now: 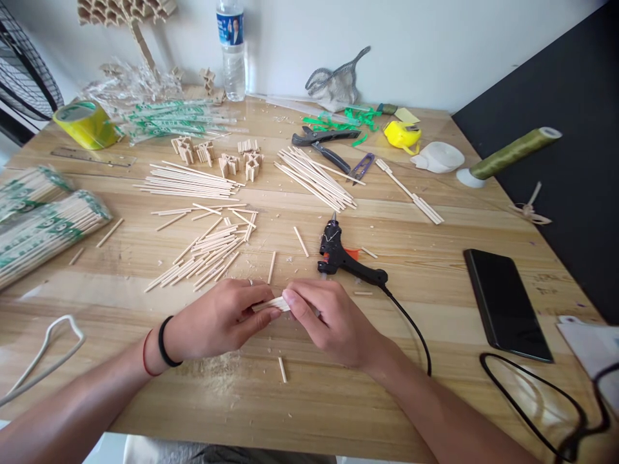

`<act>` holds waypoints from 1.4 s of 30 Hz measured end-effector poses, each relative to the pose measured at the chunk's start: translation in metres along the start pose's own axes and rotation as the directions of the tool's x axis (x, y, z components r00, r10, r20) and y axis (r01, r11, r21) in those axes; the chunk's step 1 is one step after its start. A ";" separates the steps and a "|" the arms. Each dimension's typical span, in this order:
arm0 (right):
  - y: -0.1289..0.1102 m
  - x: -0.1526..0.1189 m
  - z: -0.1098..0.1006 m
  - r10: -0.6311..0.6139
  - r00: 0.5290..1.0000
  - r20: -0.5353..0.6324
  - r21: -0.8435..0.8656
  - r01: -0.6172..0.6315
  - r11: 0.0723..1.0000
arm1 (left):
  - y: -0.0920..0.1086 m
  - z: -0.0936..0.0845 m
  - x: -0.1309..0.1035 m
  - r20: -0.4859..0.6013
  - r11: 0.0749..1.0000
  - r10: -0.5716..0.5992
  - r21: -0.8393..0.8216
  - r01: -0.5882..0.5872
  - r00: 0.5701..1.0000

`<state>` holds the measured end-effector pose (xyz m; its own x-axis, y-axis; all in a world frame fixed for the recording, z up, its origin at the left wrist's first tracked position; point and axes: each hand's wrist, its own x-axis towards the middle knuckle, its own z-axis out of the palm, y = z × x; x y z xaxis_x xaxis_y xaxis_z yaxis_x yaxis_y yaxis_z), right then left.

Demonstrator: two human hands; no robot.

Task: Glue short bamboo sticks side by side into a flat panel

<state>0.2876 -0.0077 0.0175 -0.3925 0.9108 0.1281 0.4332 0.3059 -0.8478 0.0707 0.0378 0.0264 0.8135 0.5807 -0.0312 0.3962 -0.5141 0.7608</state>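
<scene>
Between both hands is a small bundle of short wooden sticks (271, 304). My left hand (227, 317) pinches its left end, and my right hand (333, 319) grips the right end with thumb and fingers. Just beyond them a black glue gun (345, 254) lies on its side, its nozzle pointing away. A loose pile of short sticks (207, 251) spreads to the left of it. One short stick (282, 369) lies nearer than the hands.
On the wooden table (338, 412) are longer sticks (314, 177), small stick assemblies (227, 164), pliers (324, 142), yellow tape (84, 125) and wrapped sticks (48, 232). A black phone (505, 303) and cables (536, 386) lie at the right. A bottle (232, 58) stands behind.
</scene>
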 end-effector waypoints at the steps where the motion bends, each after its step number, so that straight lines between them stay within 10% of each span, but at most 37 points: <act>1: 0.000 0.000 0.000 0.000 1.000 0.000 0.001 0.000 1.000 | 0.000 0.000 0.000 0.000 1.000 0.002 0.000 -0.002 1.000; 42: 0.001 -0.002 0.000 0.000 1.000 0.004 0.021 0.000 1.000 | -0.001 0.001 0.000 0.006 1.000 0.004 -0.013 -0.004 1.000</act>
<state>0.2883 -0.0092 0.0166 -0.3960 0.9096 0.1258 0.4159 0.2998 -0.8586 0.0709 0.0376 0.0246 0.8174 0.5751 -0.0317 0.3874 -0.5082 0.7692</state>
